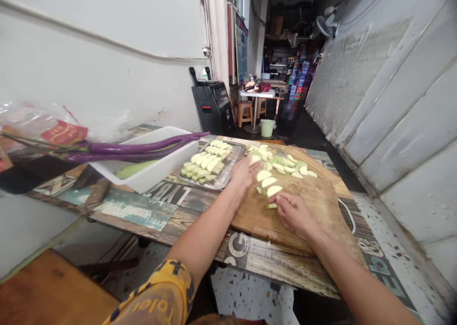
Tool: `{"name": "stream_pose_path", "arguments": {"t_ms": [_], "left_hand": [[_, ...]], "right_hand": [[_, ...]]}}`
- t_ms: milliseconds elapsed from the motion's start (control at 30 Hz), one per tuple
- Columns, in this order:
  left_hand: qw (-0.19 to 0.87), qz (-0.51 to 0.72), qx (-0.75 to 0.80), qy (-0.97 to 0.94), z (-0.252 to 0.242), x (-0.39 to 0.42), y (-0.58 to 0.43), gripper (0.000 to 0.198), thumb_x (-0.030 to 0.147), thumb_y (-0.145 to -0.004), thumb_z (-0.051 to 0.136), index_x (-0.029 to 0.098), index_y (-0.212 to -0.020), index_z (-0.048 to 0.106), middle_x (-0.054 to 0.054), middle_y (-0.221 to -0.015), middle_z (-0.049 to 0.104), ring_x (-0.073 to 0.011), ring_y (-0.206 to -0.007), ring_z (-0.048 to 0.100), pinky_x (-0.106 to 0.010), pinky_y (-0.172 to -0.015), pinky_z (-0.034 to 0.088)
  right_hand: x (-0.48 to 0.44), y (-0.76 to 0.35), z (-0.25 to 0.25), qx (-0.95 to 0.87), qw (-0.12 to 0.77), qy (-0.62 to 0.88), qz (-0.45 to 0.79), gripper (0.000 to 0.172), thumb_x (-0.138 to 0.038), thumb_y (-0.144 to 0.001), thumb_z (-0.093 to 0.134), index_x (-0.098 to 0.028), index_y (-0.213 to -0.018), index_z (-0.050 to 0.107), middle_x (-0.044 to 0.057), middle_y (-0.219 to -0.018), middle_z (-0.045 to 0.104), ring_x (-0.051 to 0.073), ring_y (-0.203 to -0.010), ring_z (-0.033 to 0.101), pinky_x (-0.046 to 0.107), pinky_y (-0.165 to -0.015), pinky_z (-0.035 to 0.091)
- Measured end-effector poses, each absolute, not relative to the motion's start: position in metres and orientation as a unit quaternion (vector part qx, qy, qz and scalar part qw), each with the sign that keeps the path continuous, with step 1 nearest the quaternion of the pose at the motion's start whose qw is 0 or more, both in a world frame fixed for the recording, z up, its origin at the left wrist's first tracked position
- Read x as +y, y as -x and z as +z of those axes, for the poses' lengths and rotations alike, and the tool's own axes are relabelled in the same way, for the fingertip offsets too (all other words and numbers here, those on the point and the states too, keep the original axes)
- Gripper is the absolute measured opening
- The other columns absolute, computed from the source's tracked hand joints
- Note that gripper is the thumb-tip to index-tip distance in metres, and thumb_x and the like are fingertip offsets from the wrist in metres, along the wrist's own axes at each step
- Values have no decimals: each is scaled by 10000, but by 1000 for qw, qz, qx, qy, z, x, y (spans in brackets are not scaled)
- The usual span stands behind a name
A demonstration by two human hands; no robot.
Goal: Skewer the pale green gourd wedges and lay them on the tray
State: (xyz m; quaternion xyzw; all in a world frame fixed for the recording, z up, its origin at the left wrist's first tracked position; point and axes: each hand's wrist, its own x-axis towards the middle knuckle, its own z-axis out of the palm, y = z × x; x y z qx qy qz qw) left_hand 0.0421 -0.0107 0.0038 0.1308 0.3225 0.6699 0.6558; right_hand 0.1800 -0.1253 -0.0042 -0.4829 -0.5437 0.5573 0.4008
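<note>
Pale zucchini slices (269,182) with green skin lie in a slanting row on the wooden cutting board (310,211). My left hand (243,172) is at the board's left edge, its fingers closed about a slice at the far end of this row. At the near end, my right hand (294,213) pinches another zucchini slice (274,191) between thumb and fingers. A thin stick between the hands cannot be made out. More cut slices (285,163) are heaped at the back of the board. Left of it, a metal tray (233,161) holds rows of slices.
Thin bamboo skewers (316,165) lie behind the board. A white bin (144,187) holds long purple eggplants (139,146) and a green zucchini (135,169). Plastic bags (64,125) lie at far left. Beyond the table (200,206) stand a black speaker (214,106) and a green bucket (267,128).
</note>
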Motion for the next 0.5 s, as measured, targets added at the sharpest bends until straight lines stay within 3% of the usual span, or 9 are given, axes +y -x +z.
{"name": "stream_pose_path", "arguments": {"t_ms": [300, 500], "left_hand": [[659, 667, 313, -154, 2, -11, -42, 27, 81, -757, 549, 89, -742, 527, -98, -717, 645, -212, -742, 658, -380, -761, 525], [669, 659, 309, -152, -2, -8, -42, 22, 86, -770, 537, 87, -788, 524, -110, -743, 646, -222, -783, 657, -379, -774, 522]], "right_hand": [[-126, -177, -9, -527, 414, 484, 562, 257, -414, -787, 471, -161, -784, 521, -115, -365, 300, 28, -264, 170, 158, -253, 163], [-126, -177, -9, -522, 413, 484, 569, 260, -425, -780, 477, -167, -783, 516, -116, -368, 291, 30, -260, 165, 159, -249, 160]]}}
